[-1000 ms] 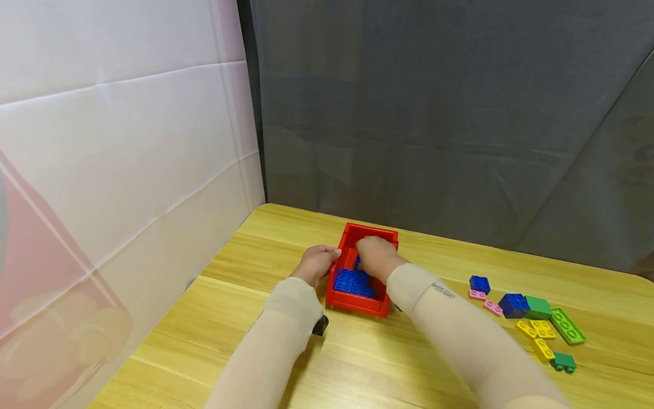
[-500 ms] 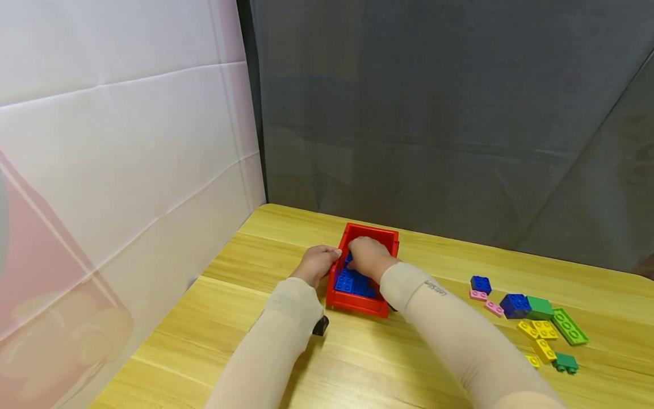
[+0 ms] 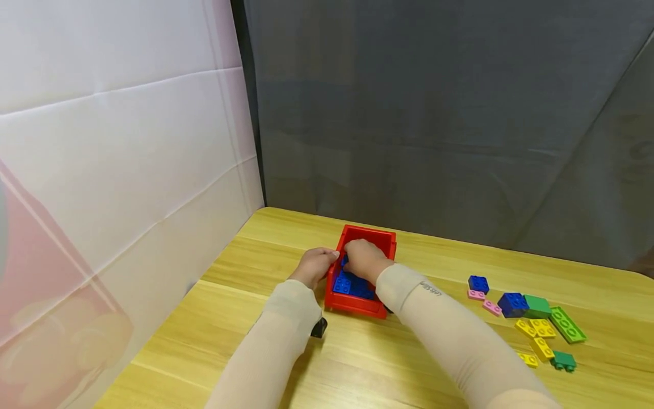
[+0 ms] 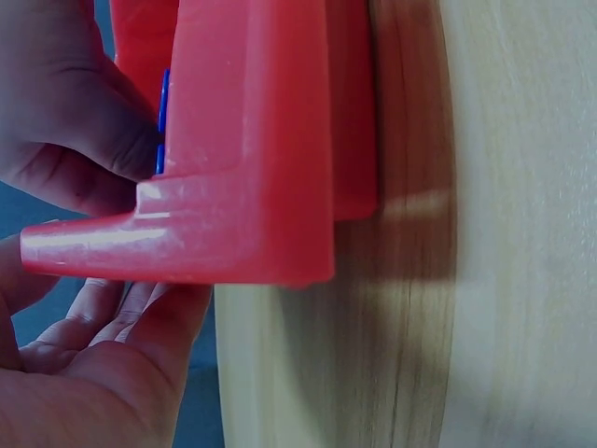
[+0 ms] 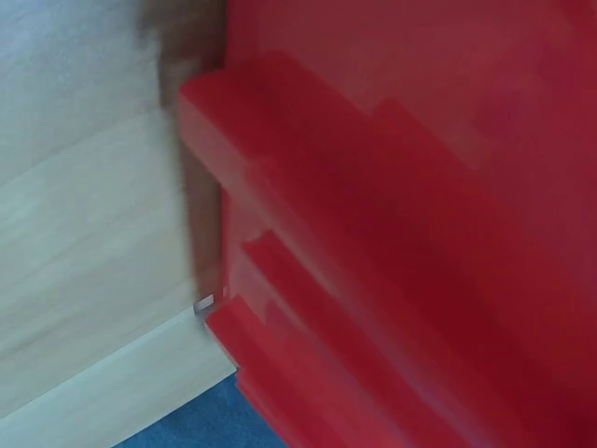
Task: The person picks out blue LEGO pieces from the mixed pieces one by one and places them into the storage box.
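Observation:
In the head view a red bin (image 3: pixel 357 307) sits on the table, with blue studded toy bricks (image 3: pixel 343 284) lying inside. My left hand (image 3: pixel 313 266) grips the bin's left rim, thumb on the rim and fingers along the outside wall. Down in the bin, my right hand (image 3: pixel 365 259) has its fingers curled at a blue brick (image 3: pixel 344 261) by the left wall; its fingertips are mostly hidden. The left wrist view shows the right hand (image 4: pixel 84 112) beyond the red wall, beside slivers of blue. Only red plastic and table show in the right wrist view.
To the right lie loose toy bricks: blue (image 3: pixel 513 305), pink (image 3: pixel 477 295), green (image 3: pixel 537 307), yellow (image 3: pixel 543 349), and a flat lime-green plate (image 3: pixel 567 325). A dark curtain (image 3: pixel 434 125) hangs behind the table (image 3: pixel 245 318); a pale fabric wall (image 3: pixel 128 142) stands at the left.
My right hand has moved left inside the bin, toward its left wall, and now covers more of the bricks there. My left hand keeps its grip on the rim.

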`<state>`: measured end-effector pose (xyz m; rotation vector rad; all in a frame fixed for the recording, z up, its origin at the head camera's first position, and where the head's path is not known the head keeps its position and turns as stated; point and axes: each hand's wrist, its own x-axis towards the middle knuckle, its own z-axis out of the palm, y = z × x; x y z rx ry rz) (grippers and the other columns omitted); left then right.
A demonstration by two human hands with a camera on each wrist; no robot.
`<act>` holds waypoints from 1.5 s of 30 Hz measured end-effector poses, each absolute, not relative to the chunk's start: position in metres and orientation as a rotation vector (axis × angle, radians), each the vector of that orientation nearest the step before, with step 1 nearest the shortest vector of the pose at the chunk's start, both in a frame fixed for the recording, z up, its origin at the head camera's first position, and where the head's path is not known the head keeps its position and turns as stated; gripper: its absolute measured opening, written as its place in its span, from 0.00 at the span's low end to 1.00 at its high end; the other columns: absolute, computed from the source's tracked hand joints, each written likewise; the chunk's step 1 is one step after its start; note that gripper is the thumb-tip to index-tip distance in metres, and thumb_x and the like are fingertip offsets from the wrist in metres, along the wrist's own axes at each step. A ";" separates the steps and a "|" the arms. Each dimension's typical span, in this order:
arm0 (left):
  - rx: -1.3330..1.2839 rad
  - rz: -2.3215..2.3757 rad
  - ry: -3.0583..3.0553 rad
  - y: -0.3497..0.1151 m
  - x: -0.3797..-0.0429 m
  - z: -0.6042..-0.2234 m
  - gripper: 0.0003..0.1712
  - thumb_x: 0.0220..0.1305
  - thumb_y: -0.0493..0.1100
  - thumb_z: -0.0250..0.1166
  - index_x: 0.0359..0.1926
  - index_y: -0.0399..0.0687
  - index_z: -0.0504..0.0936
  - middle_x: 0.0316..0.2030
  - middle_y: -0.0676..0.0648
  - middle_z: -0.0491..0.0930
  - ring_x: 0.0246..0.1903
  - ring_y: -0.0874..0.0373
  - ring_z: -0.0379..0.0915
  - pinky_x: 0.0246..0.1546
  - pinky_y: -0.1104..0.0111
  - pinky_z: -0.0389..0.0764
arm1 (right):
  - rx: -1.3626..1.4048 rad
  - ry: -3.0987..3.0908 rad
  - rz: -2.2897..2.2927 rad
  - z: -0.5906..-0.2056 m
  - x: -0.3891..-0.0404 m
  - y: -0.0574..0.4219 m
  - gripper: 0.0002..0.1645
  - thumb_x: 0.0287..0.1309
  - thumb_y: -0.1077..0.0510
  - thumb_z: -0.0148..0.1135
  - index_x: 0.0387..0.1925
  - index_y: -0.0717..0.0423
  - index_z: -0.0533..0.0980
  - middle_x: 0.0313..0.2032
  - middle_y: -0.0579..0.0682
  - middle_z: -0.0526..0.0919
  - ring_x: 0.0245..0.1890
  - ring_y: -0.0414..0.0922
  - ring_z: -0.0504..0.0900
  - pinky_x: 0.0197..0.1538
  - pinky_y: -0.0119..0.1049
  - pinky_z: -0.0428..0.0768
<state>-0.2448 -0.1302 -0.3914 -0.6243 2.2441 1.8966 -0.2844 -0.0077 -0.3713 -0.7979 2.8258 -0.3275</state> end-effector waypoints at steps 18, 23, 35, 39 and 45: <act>-0.586 1.942 2.230 -0.133 -0.247 -0.394 0.16 0.72 0.41 0.54 0.52 0.33 0.78 0.49 0.37 0.78 0.48 0.46 0.75 0.56 0.56 0.75 | -0.810 2.860 -0.564 -0.354 -0.281 0.014 0.35 0.59 0.57 0.66 0.67 0.57 0.66 0.64 0.56 0.72 0.64 0.53 0.70 0.64 0.48 0.69; -0.589 1.911 2.260 -0.137 -0.247 -0.394 0.17 0.72 0.42 0.54 0.52 0.34 0.77 0.51 0.37 0.78 0.51 0.44 0.74 0.58 0.54 0.73 | -0.857 2.939 -0.602 -0.344 -0.273 0.029 0.35 0.60 0.54 0.65 0.67 0.53 0.67 0.64 0.54 0.71 0.62 0.53 0.71 0.61 0.49 0.73; -0.601 1.891 2.279 -0.144 -0.247 -0.394 0.17 0.72 0.42 0.54 0.53 0.35 0.77 0.53 0.37 0.76 0.53 0.44 0.71 0.60 0.55 0.72 | -1.093 3.131 -0.609 -0.341 -0.258 0.057 0.31 0.59 0.56 0.66 0.64 0.52 0.70 0.60 0.53 0.74 0.60 0.51 0.72 0.58 0.48 0.76; -0.596 1.905 2.272 -0.146 -0.248 -0.394 0.17 0.72 0.43 0.54 0.53 0.35 0.77 0.54 0.37 0.76 0.53 0.44 0.71 0.60 0.55 0.72 | -1.143 3.176 -0.637 -0.342 -0.255 0.065 0.29 0.58 0.57 0.66 0.62 0.52 0.72 0.58 0.52 0.75 0.59 0.50 0.73 0.56 0.46 0.78; -0.596 1.903 2.261 -0.149 -0.249 -0.394 0.17 0.72 0.43 0.54 0.54 0.35 0.77 0.54 0.37 0.75 0.54 0.44 0.71 0.60 0.55 0.71 | -1.209 3.252 -0.646 -0.348 -0.252 0.079 0.29 0.57 0.58 0.67 0.61 0.55 0.73 0.57 0.54 0.76 0.58 0.51 0.74 0.57 0.47 0.77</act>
